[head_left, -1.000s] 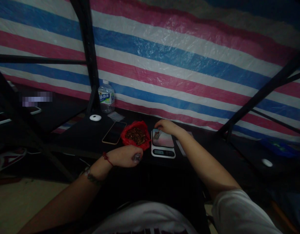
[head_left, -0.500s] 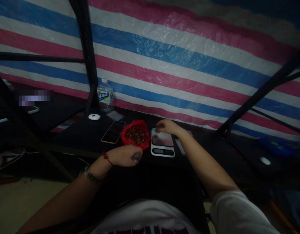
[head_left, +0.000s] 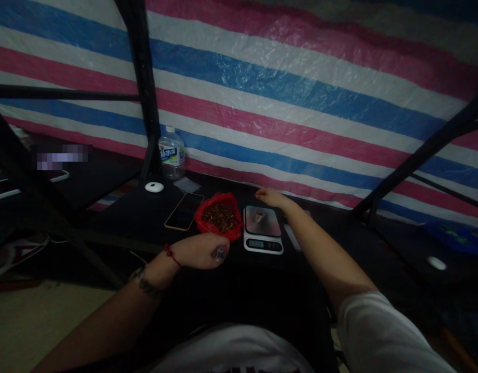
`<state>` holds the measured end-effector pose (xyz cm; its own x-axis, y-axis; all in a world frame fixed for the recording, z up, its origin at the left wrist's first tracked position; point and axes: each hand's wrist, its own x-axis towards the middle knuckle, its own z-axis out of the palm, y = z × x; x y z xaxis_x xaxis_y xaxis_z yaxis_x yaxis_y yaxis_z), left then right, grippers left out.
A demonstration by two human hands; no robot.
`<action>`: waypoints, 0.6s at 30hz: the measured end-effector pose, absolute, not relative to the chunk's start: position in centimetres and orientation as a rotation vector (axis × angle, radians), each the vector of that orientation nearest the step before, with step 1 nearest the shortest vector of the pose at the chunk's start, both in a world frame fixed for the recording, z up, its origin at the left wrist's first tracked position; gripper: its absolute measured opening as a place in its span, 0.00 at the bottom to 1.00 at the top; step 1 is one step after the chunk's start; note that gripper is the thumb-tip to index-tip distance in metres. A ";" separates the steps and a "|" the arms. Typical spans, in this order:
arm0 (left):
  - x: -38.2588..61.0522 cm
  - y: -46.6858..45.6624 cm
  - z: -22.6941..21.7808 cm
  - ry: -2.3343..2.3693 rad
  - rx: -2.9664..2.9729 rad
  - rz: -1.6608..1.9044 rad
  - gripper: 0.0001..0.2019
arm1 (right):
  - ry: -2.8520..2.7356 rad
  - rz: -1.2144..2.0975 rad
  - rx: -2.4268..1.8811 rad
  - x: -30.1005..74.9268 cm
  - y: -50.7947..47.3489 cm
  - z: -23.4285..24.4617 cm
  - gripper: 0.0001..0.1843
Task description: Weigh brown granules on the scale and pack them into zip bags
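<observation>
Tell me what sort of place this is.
Probably a makeshift work stall or shelter: a red, white and blue striped plastic tarp serves as the wall behind a black table, where a small white digital scale stands beside a red plastic bag of brown bits.

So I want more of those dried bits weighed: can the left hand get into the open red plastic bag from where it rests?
Probably yes: the left hand rests just before the red plastic bag, whose open mouth faces up, nothing between.
</observation>
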<state>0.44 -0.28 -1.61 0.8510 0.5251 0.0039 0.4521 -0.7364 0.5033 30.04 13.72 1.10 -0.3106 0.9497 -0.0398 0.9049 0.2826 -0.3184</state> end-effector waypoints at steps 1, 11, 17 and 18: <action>0.4 -0.2 -1.7 0.721 2.524 0.199 0.05 | -2.416 0.490 -1.766 30.0 14.6 0.6 0.14; 0.3 1.2 -2.5 0.761 2.482 0.168 0.07 | -2.519 0.923 -1.881 28.1 19.9 -3.2 0.11; 0.3 1.6 -2.5 0.771 2.419 0.147 0.07 | -2.521 0.985 -1.858 27.7 20.2 -3.1 0.14; 0.4 1.7 -2.5 0.771 2.408 0.140 0.07 | -2.520 0.974 -1.854 27.7 20.2 -3.0 0.14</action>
